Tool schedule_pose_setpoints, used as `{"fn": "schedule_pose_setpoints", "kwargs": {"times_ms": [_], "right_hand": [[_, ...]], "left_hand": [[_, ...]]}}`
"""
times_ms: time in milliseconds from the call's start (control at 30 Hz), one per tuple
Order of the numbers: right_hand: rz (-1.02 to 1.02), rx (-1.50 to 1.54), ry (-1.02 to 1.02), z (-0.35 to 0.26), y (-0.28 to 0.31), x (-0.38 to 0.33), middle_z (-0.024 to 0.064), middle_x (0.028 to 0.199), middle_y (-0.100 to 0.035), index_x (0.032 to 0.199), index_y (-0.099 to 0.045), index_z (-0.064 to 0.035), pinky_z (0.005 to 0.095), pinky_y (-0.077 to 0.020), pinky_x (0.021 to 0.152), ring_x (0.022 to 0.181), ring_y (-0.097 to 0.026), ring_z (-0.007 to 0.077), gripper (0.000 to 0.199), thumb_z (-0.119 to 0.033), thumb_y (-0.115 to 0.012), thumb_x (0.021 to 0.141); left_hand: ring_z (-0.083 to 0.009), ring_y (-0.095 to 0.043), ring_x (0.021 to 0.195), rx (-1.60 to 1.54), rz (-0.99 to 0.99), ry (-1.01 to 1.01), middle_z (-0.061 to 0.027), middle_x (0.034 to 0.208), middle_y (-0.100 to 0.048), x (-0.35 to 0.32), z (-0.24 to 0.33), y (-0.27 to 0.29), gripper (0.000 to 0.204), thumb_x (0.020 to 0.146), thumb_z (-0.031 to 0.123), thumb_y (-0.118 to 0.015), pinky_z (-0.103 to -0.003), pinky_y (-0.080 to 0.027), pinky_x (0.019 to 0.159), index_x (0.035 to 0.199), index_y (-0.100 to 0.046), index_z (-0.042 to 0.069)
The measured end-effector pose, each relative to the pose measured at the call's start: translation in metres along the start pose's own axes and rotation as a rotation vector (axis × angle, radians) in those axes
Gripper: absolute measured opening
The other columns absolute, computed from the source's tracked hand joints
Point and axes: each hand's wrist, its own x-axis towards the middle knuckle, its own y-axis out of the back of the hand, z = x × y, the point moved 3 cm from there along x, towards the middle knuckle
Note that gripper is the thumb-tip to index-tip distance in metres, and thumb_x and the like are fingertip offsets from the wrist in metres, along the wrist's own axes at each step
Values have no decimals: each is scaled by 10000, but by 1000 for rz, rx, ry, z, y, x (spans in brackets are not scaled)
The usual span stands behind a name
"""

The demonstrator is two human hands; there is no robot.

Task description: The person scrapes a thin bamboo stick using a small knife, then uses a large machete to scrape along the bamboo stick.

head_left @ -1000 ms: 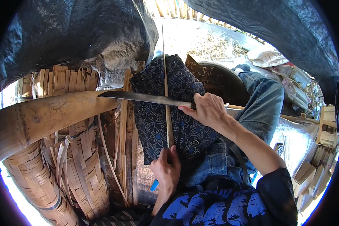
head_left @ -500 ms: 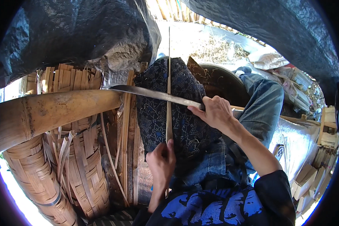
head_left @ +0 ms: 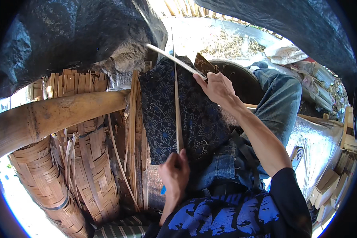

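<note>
Outdoor work spot under dark tarpaulin (head_left: 59,35). Left of the patterned lap cloth (head_left: 186,115): woven baskets (head_left: 67,178), thick bamboo pole (head_left: 55,117). On the cloth (likely padding the thigh): bamboo strip (head_left: 177,115), pinched at its near end by left hand (head_left: 174,174). Right hand (head_left: 220,89) grips knife (head_left: 174,60) at the cloth's far edge, open ground beyond.

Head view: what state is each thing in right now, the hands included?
Bamboo strip: lying lengthwise on the lap, near end pinched.
Left hand: closed on the strip's near end.
Knife: blade laid across the strip's far part.
Right hand: gripping the knife.
Dark patterned cloth: spread over the thigh.
Woven baskets: unfinished, strips loose.
</note>
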Motion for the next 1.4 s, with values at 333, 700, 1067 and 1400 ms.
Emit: {"fn": "schedule_pose_setpoints", "kwargs": {"times_ms": [333, 700, 1067, 1400], "right_hand": [[-147, 300, 22, -9, 32, -69, 152, 442, -509, 636, -575, 14, 391, -433, 394, 380, -536, 249, 650, -562, -478, 923], [-88, -14, 141, -15, 21, -62, 153, 462, -520, 601, -510, -24, 422, -465, 422, 434, -578, 325, 602, -556, -563, 878], [-43, 137, -17, -7, 7, -20, 179, 489, -549, 665, -547, -3, 405, -489, 426, 435, -598, 299, 564, -493, -495, 940], [-185, 109, 179, -16, 23, -66, 142, 460, -509, 687, -524, -16, 404, -455, 421, 408, -559, 294, 578, -554, -538, 897]], "left_hand": [[-224, -434, 344, -65, -80, 170, -159, 452, -463, 26, -7, 5, 419, 894, 205, -635, -351, -323, 399, 570, -498, -23], [-340, -532, 421, 40, -23, 48, -174, 483, -496, 28, -6, -6, 377, 887, 208, -637, -376, -377, 434, 602, -518, -8], [-332, -518, 380, -42, -96, 156, -169, 466, -482, 16, -11, -4, 392, 883, 186, -645, -377, -364, 393, 567, -483, 18], [-366, -512, 399, -33, -150, 162, -176, 462, -474, 28, -13, -4, 393, 891, 196, -633, -387, -364, 396, 570, -480, 27]]}}
